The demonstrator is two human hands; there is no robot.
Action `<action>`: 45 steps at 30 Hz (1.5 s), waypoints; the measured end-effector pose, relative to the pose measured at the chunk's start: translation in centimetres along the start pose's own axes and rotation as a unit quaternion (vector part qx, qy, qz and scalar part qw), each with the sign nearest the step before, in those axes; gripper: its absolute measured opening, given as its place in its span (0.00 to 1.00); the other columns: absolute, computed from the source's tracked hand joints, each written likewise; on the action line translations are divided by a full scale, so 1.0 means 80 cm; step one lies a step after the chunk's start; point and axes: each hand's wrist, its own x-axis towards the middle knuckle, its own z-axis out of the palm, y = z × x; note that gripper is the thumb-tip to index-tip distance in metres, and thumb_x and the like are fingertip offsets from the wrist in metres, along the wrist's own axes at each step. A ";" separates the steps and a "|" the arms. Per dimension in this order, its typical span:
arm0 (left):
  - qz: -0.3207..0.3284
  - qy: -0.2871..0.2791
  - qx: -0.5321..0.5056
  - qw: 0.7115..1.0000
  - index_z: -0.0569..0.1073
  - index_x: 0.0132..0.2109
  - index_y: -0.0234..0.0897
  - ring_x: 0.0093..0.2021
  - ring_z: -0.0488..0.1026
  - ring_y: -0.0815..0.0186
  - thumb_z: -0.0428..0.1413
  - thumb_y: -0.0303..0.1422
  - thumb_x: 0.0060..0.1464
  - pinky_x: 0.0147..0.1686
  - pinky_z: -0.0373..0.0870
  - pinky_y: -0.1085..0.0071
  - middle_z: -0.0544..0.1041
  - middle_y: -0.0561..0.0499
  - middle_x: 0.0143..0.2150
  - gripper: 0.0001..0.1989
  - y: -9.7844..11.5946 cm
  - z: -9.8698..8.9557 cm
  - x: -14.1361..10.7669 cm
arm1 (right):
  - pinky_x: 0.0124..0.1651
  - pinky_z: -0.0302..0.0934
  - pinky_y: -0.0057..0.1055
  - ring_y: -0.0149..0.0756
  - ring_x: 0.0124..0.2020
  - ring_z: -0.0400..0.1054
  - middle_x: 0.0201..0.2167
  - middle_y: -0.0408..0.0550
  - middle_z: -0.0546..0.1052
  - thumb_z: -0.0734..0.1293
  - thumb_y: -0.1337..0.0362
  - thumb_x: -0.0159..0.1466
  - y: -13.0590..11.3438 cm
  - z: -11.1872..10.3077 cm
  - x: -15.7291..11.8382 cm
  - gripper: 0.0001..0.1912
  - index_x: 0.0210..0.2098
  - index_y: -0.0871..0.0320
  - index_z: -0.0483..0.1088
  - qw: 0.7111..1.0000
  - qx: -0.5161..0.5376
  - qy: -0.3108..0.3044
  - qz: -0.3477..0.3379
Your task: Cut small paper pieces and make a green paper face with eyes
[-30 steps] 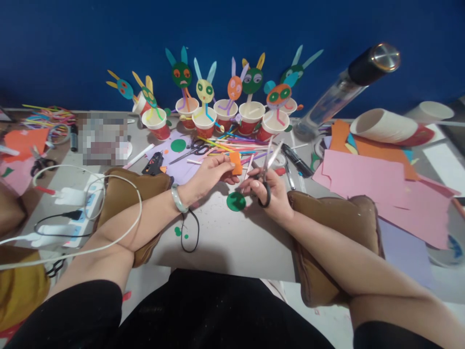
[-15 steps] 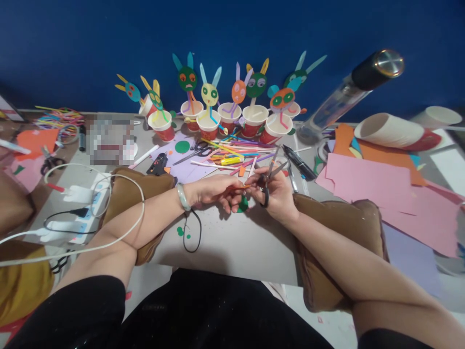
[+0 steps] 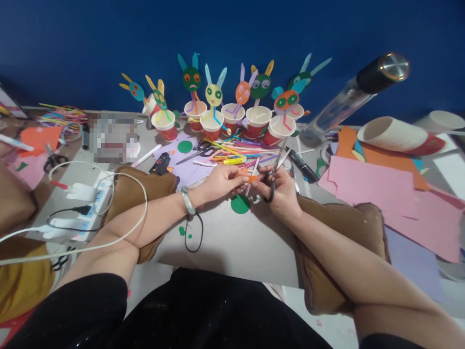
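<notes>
Between my two hands is a small orange piece of paper [image 3: 251,179]. My left hand [image 3: 222,183] pinches its left end between thumb and fingers. My right hand [image 3: 281,190] has a pair of scissors [image 3: 275,175] hooked on its fingers, blades pointing up and apart, while its fingertips touch the right end of the paper. Just below the hands a green paper circle [image 3: 240,204] lies on the table. Small green paper scraps [image 3: 182,231] are to the left, beside a black cord loop [image 3: 194,233] hanging near my left wrist.
Paper cups with rabbit-like paper figures [image 3: 211,123] line the back by the blue wall. Pipe cleaners [image 3: 240,148] and another pair of scissors [image 3: 205,148] lie before them. A tall bottle [image 3: 337,106] and pink paper [image 3: 366,182] are right; a power strip [image 3: 94,206] is left.
My left hand has turned and risen slightly, so the orange paper shows its flat face. More of the green circle is uncovered. The scissors remain in my right hand.
</notes>
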 end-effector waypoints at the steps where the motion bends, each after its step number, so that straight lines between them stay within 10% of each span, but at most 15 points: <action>1: -0.002 -0.003 0.001 1.000 0.72 0.29 0.33 0.23 0.70 0.74 0.63 0.38 0.58 0.24 0.67 0.77 0.75 0.52 0.24 0.15 0.000 0.000 0.000 | 0.29 0.65 0.31 0.32 0.25 0.67 0.29 0.38 0.72 0.82 0.48 0.51 0.000 0.000 0.000 0.30 0.43 0.50 0.65 1.000 -0.003 -0.004 0.001; 17: 0.004 -0.082 0.117 0.990 0.71 0.30 0.34 0.22 0.66 0.74 0.57 0.32 0.56 0.24 0.59 0.75 0.71 0.55 0.23 0.08 0.007 -0.012 -0.001 | 0.25 0.61 0.28 0.30 0.21 0.65 0.22 0.35 0.71 0.85 0.56 0.46 0.006 0.001 0.002 0.30 0.40 0.53 0.68 1.000 -0.001 -0.009 -0.012; 34: 0.015 -0.009 0.223 0.975 0.69 0.26 0.35 0.24 0.65 0.73 0.57 0.27 0.52 0.27 0.58 0.73 0.72 0.56 0.23 0.08 0.023 -0.024 0.005 | 0.23 0.64 0.26 0.28 0.21 0.66 0.25 0.35 0.70 0.84 0.59 0.46 0.015 -0.002 0.010 0.28 0.39 0.52 0.68 0.999 0.025 0.035 -0.017; 39: 0.016 0.038 0.155 0.987 0.73 0.30 0.34 0.25 0.70 0.73 0.57 0.29 0.57 0.27 0.64 0.76 0.75 0.53 0.27 0.07 0.013 -0.025 0.010 | 0.22 0.62 0.26 0.26 0.19 0.63 0.24 0.34 0.70 0.83 0.60 0.47 0.013 -0.001 0.008 0.26 0.39 0.52 0.69 0.999 0.031 0.042 -0.013; 45: -0.014 -0.048 0.033 0.998 0.75 0.35 0.32 0.27 0.73 0.73 0.67 0.34 0.51 0.29 0.69 0.76 0.77 0.53 0.29 0.10 0.013 -0.006 0.005 | 0.25 0.61 0.27 0.28 0.22 0.64 0.24 0.36 0.71 0.84 0.55 0.46 0.013 0.000 0.005 0.29 0.39 0.52 0.68 1.000 0.023 0.005 -0.011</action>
